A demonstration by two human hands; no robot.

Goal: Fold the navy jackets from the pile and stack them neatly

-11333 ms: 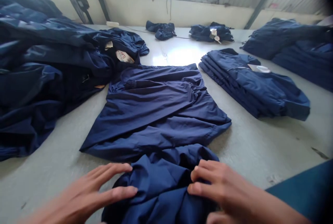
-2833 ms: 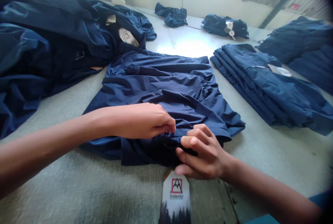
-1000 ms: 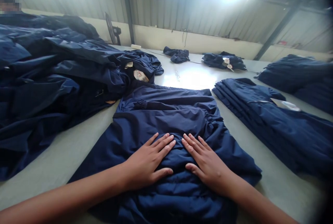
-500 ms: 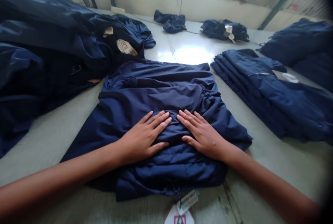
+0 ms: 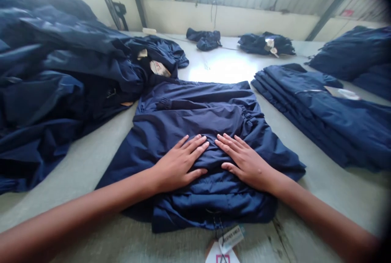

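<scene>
A navy jacket point(image 5: 195, 120) with gathered elastic cuffs lies on the table, its sleeves folded across its body. On its near half, my left hand point(image 5: 181, 163) rests flat with the fingers spread. My right hand point(image 5: 244, 159) lies flat beside it, fingers also apart, the fingertips of both hands close together. Neither hand grips the cloth. From the jacket's near edge hang a white tag point(image 5: 232, 239) with printed letters and a second hang tag point(image 5: 222, 255), cut off by the bottom of the view.
A large heap of navy garments point(image 5: 55, 91) stands at the left, touching the jacket's far corner. At the right lies a stack of folded jackets point(image 5: 317, 108), with another pile point(image 5: 357, 53) behind. Two small bundles point(image 5: 204, 39) sit farther back on the pale table point(image 5: 330, 197).
The view has tilted up and shifted a little left, so everything sits lower and farther right. Both hands stay flat on the same part of the jacket.
</scene>
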